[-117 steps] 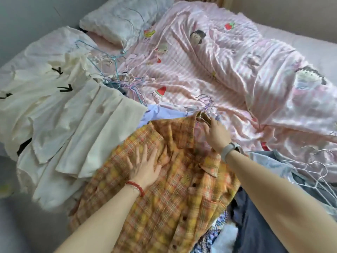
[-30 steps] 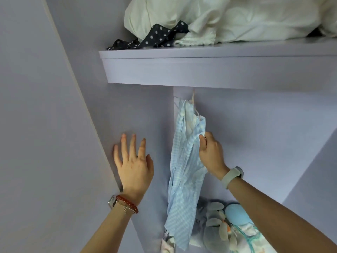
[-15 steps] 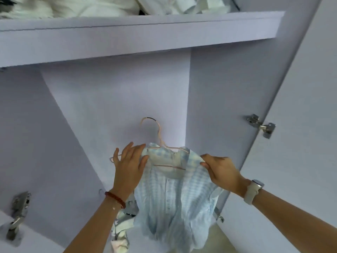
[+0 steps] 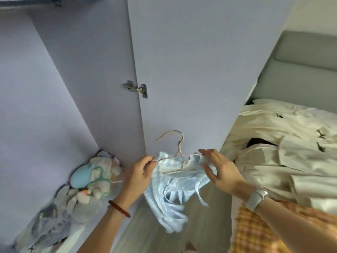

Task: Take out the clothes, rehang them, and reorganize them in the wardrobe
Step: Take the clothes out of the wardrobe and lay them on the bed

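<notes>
Both hands up on a pale blue checked shirt (image 4: 171, 190) draped over a thin pink wire hanger (image 4: 177, 152), held in front of the open lilac wardrobe door (image 4: 191, 70).

The left hand (image 4: 138, 172) pinches the hanger's left shoulder tip between thumb and curled fingers; the right hand (image 4: 220, 172) has the shirt's collar edge and the hanger's right end nipped at its fingertips, the other fingers loosely spread. The shirt sags below the hanger toward 6 o'clock, crumpled (its hem blurred). At 8 o'clock a heap of pale soft items with a light blue rounded piece (image 4: 82, 177) lies on the wardrobe floor. At 3 o'clock cream garments (image 4: 291, 143) are piled on the bed, and at 5 o'clock an orange-yellow plaid shirt (image 4: 255, 234) lies under the right forearm. A metal hinge (image 4: 136, 88) sits at 12 o'clock.
</notes>
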A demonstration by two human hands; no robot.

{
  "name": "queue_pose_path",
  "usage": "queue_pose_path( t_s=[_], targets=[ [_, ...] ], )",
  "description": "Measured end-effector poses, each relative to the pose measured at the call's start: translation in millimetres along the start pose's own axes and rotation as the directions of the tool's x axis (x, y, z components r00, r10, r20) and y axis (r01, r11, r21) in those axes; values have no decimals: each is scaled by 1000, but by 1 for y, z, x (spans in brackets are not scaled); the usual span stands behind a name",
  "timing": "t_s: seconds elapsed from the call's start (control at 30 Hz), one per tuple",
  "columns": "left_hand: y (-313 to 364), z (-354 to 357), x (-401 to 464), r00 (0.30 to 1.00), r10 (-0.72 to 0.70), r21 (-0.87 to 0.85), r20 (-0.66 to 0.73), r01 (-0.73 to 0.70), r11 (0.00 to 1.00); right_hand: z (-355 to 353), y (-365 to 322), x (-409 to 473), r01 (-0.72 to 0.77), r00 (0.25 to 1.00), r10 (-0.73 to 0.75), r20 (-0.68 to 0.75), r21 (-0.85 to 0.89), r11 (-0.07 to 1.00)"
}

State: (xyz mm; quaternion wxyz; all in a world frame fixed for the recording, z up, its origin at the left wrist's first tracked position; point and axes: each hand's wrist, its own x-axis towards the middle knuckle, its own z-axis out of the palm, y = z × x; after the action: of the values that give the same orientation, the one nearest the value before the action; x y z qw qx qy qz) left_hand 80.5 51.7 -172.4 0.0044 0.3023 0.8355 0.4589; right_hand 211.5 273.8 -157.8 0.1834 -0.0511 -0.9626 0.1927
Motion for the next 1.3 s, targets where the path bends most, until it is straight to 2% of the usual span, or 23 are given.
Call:
queue_pose_path(
  t_s=[0.1,0.2,0.3,0.37,0.47,0.57,0.7,0.83,0.9,1.0,1.1,1.2,1.3],
  targets=[
    [29,31,17,995,72,49,72,-75,996,-15,12,-34,-114,993,113,-20,-24,993],
    [57,67,30,974,192,43,124,-199,979,-26,26,-70,-297,951,296,-86,-7,955],
    [87,112,39,942,279,-45,187,-275,960,-48,45,-100,-471,859,475,-191,69,879],
    [109,148,44,925,290,-112,246,-269,956,-67,63,-118,-560,784,562,-265,88,824],
    [144,203,49,889,325,-219,322,-263,939,-101,94,-142,-662,682,627,-378,47,748],
    [180,253,54,871,370,-262,324,-294,919,-128,124,-159,-725,598,678,-427,72,685],
    [218,306,74,890,384,-194,245,-343,919,-151,163,-164,-708,586,679,-442,128,694],
    [242,326,120,906,407,-91,116,-398,913,-174,203,-144,-653,676,643,-359,112,749],
    [255,333,147,911,409,-4,57,-410,912,-187,220,-123,-601,712,601,-365,128,789],
    [280,343,180,925,379,-27,-38,-380,925,-204,241,-85,-517,693,556,-459,220,827],
    [302,352,206,927,356,-75,-114,-365,928,-212,262,-48,-485,654,570,-498,302,821],
    [312,360,228,953,296,-135,-64,-302,944,-223,286,-9,-467,581,614,-533,399,789],
    [312,371,251,959,283,-175,-22,-282,943,-237,311,34,-431,592,584,-556,394,812]
  ],
)
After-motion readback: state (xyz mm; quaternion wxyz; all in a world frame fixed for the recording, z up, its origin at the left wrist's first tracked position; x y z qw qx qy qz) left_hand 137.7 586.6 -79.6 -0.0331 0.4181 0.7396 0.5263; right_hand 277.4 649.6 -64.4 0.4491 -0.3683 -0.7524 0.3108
